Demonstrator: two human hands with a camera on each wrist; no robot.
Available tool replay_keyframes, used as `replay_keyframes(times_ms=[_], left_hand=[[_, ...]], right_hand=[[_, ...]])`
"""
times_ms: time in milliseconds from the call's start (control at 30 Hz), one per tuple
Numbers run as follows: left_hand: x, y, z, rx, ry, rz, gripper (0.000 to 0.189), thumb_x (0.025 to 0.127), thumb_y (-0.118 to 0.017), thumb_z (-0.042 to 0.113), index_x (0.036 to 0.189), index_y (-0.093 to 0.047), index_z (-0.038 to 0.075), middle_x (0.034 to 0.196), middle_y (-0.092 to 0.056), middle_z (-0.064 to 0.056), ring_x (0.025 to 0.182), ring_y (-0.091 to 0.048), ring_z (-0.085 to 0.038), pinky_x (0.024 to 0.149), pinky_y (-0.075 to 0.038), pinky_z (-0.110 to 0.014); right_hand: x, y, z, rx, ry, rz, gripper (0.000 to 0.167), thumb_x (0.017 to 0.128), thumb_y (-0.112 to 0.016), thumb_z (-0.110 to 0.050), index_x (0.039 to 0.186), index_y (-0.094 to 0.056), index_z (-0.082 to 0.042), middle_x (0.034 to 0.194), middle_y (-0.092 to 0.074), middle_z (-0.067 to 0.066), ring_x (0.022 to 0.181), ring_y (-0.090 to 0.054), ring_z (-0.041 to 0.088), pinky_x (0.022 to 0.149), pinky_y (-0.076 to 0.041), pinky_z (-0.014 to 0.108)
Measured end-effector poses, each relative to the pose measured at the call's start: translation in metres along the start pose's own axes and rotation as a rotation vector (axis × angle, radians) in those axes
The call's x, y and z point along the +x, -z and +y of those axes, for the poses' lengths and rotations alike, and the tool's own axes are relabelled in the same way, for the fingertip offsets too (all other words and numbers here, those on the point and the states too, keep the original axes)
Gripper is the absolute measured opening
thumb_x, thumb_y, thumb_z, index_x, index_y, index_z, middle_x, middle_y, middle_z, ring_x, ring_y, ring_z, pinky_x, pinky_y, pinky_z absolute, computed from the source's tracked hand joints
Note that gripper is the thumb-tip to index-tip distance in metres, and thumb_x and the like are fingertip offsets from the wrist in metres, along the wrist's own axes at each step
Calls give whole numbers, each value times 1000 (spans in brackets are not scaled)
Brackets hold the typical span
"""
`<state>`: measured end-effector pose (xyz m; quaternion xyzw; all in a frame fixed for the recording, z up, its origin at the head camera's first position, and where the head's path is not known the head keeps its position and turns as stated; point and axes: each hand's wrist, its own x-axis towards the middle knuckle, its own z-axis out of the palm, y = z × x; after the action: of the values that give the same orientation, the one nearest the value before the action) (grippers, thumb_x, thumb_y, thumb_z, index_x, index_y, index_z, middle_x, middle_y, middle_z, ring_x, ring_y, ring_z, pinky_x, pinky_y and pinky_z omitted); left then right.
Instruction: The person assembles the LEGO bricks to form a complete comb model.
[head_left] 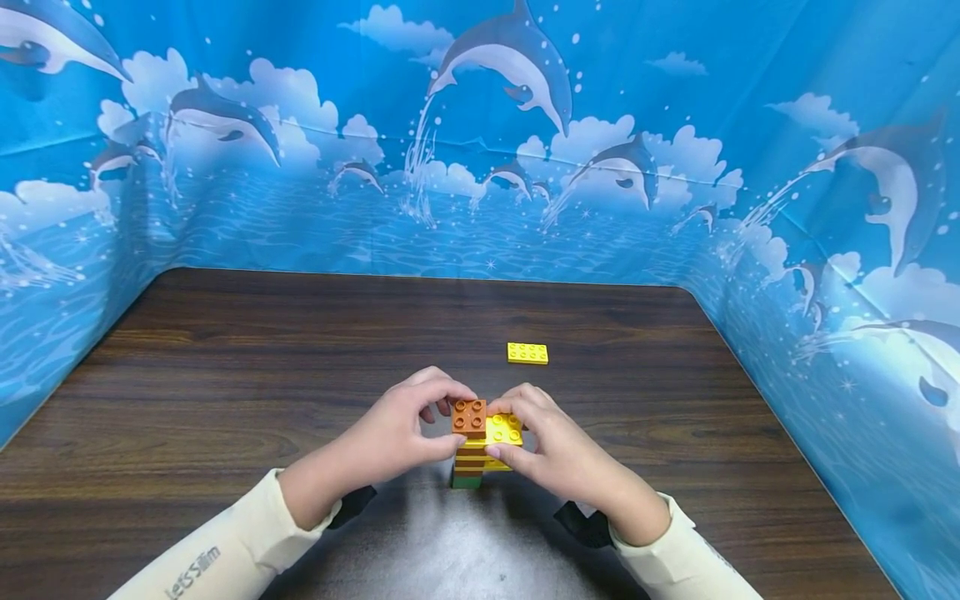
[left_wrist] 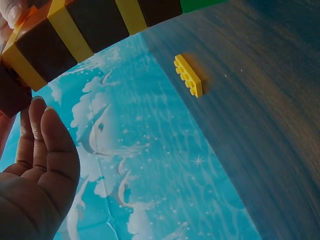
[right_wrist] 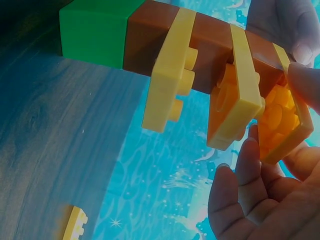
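A tower of toy building bricks stands on the table, with a green brick [head_left: 467, 482] at its foot. Above it, brown bricks [right_wrist: 212, 50] alternate with yellow plates [right_wrist: 235, 100] that stick out to the right. My left hand [head_left: 420, 421] pinches the topmost brown brick [head_left: 469, 419] between thumb and fingers. This brick sits over the left half of the uppermost yellow plate [head_left: 506, 428]; whether it is pressed fully home I cannot tell. With thumb and index finger, my right hand [head_left: 551, 442] holds that plate's overhanging end.
A loose yellow plate [head_left: 527, 353], studs up, lies on the dark wooden table [head_left: 300, 333] beyond the tower. A blue dolphin-print curtain [head_left: 465, 208] borders the table at the back and sides.
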<state>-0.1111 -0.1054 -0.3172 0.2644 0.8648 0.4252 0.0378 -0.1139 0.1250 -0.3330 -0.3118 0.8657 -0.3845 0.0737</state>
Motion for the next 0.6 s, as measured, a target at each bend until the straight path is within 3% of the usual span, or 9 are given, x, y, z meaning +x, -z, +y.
replay_keyframes(times_ms=[600], left_hand=[[1, -2, 5, 52, 21, -12, 34, 79, -74, 11, 112, -68, 13, 98, -55, 4, 88, -54, -16, 76, -49, -34]], right_hand=[[0, 0, 0, -1, 0, 0, 37, 88, -70, -16, 123, -57, -11, 119, -52, 1, 97, -46, 17, 59, -47, 24]])
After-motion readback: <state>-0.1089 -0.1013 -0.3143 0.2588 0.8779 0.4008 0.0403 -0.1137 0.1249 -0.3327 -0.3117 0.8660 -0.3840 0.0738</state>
